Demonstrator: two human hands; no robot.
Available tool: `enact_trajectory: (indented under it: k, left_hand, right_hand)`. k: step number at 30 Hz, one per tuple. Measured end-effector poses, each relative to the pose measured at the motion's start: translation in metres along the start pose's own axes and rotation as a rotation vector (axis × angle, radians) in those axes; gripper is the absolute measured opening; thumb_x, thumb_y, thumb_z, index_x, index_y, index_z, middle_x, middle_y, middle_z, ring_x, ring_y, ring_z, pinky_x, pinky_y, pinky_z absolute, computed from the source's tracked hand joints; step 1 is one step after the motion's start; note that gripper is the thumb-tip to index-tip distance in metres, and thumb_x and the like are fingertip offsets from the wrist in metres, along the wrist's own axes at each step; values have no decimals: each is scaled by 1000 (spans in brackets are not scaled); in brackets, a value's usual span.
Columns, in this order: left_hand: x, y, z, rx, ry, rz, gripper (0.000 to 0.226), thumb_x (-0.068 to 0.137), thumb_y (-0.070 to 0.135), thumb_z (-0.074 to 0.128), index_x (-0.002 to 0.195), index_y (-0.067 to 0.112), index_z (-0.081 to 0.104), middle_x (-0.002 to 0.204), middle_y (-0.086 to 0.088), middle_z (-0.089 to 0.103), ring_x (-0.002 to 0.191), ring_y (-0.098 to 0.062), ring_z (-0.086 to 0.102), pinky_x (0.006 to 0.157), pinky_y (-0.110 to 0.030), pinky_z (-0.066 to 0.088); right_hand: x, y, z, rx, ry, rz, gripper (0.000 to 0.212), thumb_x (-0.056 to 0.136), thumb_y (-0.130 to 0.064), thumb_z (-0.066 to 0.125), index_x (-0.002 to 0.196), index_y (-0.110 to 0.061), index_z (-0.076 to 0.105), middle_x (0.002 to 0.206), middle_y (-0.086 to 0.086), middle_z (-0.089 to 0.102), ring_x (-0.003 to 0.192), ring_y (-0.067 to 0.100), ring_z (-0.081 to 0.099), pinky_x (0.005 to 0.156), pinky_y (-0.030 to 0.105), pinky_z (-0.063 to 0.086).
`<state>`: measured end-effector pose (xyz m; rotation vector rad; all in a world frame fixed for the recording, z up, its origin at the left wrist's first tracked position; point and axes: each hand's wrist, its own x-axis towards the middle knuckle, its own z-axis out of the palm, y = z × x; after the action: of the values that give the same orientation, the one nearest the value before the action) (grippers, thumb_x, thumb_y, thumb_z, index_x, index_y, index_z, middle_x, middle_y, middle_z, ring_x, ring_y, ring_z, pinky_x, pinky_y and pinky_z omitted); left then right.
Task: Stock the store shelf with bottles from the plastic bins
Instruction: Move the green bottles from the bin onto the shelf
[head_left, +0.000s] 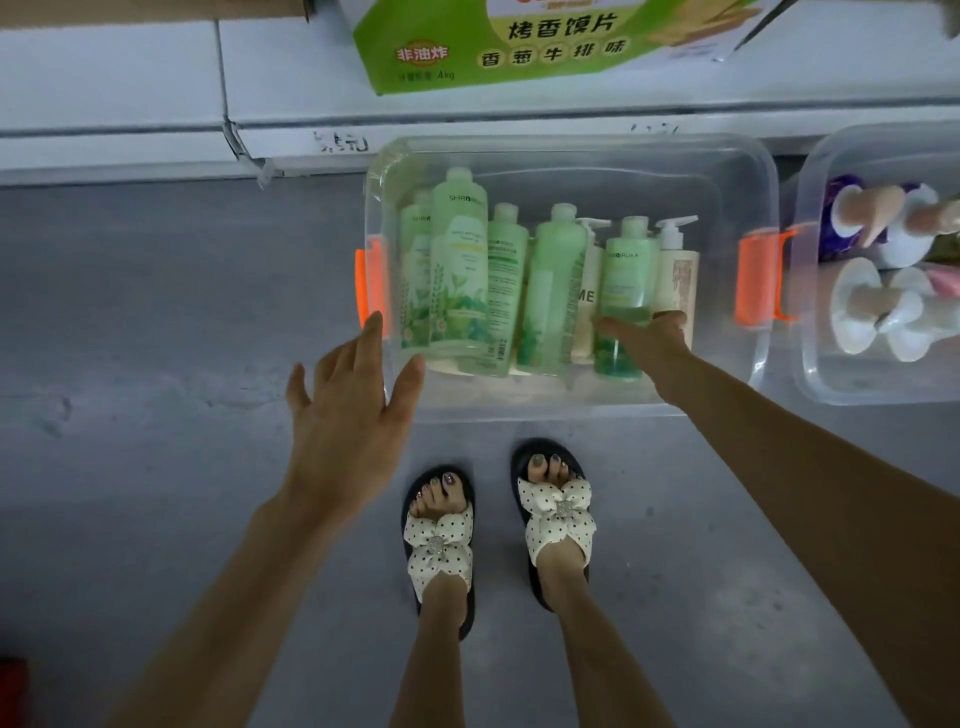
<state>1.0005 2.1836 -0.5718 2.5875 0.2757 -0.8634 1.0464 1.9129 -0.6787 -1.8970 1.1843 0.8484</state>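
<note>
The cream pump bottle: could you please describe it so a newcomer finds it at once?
Find the clear plastic bin with orange handles holding green bottles. At the right end of their row lies the cream pump bottle. It alone has a beige patterned label.

Bottles (467, 270) fill the bin (571, 148) except its right end.

Carton (545, 47): green and white, Chinese print, marked 4kg, top of my view
Floor (156, 312): grey, scuffed
Sandals (439, 540): on my feet, cream dotted bows, black soles
</note>
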Motion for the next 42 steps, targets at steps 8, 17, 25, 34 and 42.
enact_trajectory:
  k: [8,17,25,34,42]
  left_hand:
    - [4,-1,22,-87,25,4,67,94,55,22,148,16,22,147,-4,39,137,-23,31,115,-48,12]
    - [10,12,32,-113,65,22,58,98,45,32,146,14,28,148,-5,38,137,-24,31,114,-45,16]
    - [3,25,38,-150,62,40,69,91,55,21,147,15,24,150,-3,35,137,-22,30,114,-43,15]
    - [-3,32,47,-179,22,44,78,85,60,13,148,16,21,151,-2,33,133,-21,37,114,-41,14]
    - [0,44,14,-322,88,125,57,94,39,37,146,16,29,148,2,34,137,-10,26,105,-17,15]
  right_hand:
    - [8,17,-1,-18,-31,-43,78,77,-43,73,136,-9,35,133,12,41,113,28,49,94,37,44]
    - [3,21,2,-115,81,-97,70,77,-50,67,129,-8,44,125,13,48,108,30,52,92,43,49]
    - [-1,19,14,-248,172,-141,90,75,-57,68,137,-2,32,134,14,36,124,33,37,103,44,35]
    - [3,22,26,-70,102,-146,84,72,-31,80,128,-5,23,123,11,41,113,31,47,99,45,44]
    - [-35,1,15,608,-210,48,38,85,-22,68,116,-10,51,108,5,61,89,17,61,75,37,57]
